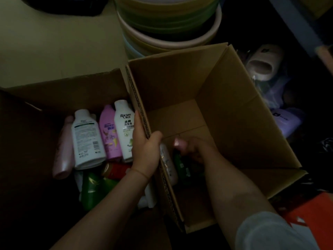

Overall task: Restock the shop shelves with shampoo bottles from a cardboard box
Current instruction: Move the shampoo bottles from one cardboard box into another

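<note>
Left hand (145,150) grips box (225,112) wall. Right hand (191,148) deep inside box, holds green bottle (180,166); white bottle (168,163) just left. Bottles likely heavy, smooth, slippery; grab round middle.

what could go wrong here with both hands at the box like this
The left hand grips only the thin side flap of the cardboard box; that flap may bend or the box tip as weight shifts. The right hand reaches into the dark bottom by the green bottle, where a poor grip could drop it. The loose bottles piled outside could roll or get knocked.
</note>
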